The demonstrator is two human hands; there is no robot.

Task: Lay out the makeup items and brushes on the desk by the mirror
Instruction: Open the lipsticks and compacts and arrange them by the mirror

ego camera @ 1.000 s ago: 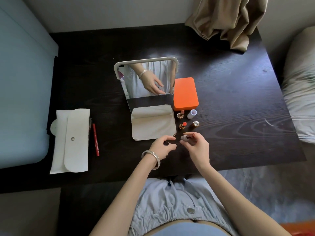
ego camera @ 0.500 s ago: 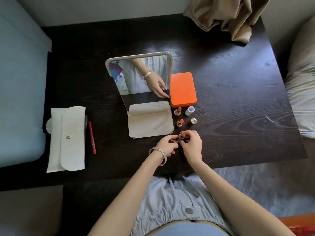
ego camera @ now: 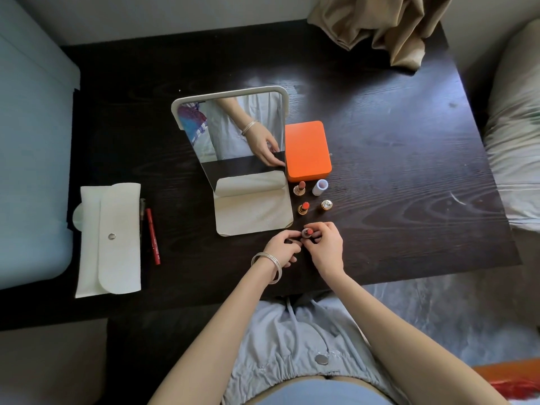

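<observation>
Both my hands meet at the desk's near edge, just in front of the folding mirror (ego camera: 233, 135). My right hand (ego camera: 325, 248) and my left hand (ego camera: 282, 248) pinch one open lipstick (ego camera: 307, 232) between them, its red tip up. Beyond it stand two open lipsticks (ego camera: 304, 208) (ego camera: 300, 187), a pale lilac cap (ego camera: 320, 187) and a gold cap (ego camera: 326, 204). An orange case (ego camera: 307, 150) lies to the right of the mirror.
A white snap pouch (ego camera: 111, 238) lies at the left of the dark desk (ego camera: 409, 176), with a red pencil (ego camera: 152, 235) and a dark pencil beside it. A tan cloth (ego camera: 380, 27) drapes over the far right corner. Bedding borders the right edge.
My hands have come together on the lipstick and dropped closer to the desk. The lipstick now stands with its red tip up between both hands.
</observation>
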